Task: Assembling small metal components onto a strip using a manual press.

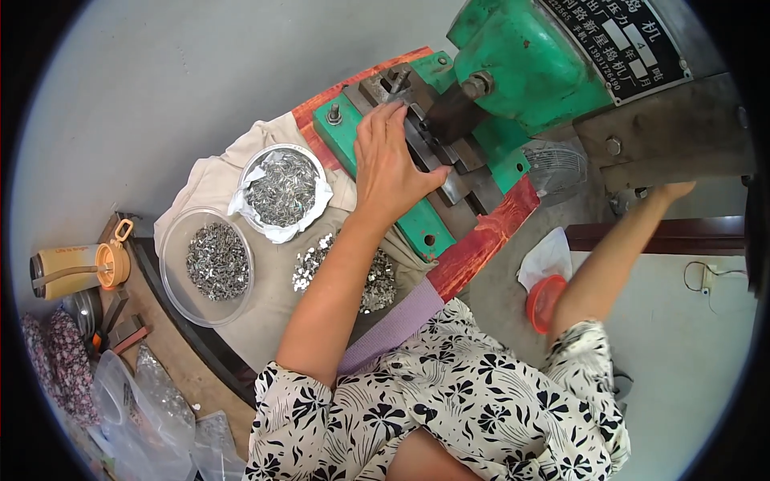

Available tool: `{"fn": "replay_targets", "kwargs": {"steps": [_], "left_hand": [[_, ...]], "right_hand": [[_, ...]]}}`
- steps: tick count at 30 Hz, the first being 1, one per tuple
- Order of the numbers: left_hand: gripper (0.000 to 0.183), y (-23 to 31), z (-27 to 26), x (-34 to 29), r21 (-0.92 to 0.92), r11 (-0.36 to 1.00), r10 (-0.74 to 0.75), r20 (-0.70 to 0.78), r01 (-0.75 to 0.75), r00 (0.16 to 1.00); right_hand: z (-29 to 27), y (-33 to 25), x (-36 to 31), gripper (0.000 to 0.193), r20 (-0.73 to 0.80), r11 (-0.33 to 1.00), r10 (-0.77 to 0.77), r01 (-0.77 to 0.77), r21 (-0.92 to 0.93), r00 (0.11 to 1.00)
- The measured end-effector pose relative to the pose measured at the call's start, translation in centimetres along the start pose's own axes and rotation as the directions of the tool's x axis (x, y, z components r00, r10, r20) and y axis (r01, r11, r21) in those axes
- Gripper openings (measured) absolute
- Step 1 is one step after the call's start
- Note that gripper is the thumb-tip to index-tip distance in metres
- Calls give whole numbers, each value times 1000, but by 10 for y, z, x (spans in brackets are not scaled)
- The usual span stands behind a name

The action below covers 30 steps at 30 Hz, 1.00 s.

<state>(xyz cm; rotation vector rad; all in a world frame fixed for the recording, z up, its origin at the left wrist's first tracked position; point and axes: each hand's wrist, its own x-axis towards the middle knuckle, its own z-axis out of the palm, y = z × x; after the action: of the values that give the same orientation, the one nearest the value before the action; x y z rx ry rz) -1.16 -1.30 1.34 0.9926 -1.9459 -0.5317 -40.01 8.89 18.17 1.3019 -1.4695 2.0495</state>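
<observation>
My left hand (391, 160) rests at the near side of the steel die (449, 172) on a green hand press (529, 72). Its fingers lie stretched along the die's left end and the thumb reaches apart to the front edge. No part shows clearly between them. Above the die, the dark ram (455, 112) comes down from the press head. Out to the right, my right hand (678, 191) is raised at the press's steel side piece (674, 136); most of its fingers are hidden there.
Left of my arm, a metal bowl (322, 200) holds thin silvery pieces, and a clear plastic tub (166, 268) holds small metal parts. A loose heap of metal bits (377, 284) lies on the beige cloth. An orange-lidded bottle (72, 271) and plastic bags (144, 425) sit far left; a red bowl (545, 301) stands lower right.
</observation>
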Motion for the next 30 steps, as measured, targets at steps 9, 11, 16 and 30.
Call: {"fn": "replay_targets", "kwargs": {"steps": [9,11,16,30], "left_hand": [[92,-15,-6,-5,-35,996,-79,31,80,996],[91,-14,-6,-4,-32,997,-71,19,72,997],[91,-9,-6,-13,-61,998,-37,-15,36,999],[92,12,-13,-47,-94,993,-65,69,72,995]], "right_hand": [[-72,-21,80,22,216,999,32,-30,-14,976],[-74,-37,111,27,245,997,68,-56,-56,967],[-65,-48,140,29,-15,963,254,-254,-84,967],[-12,-63,62,54,-32,989,100,-103,-105,994]]}}
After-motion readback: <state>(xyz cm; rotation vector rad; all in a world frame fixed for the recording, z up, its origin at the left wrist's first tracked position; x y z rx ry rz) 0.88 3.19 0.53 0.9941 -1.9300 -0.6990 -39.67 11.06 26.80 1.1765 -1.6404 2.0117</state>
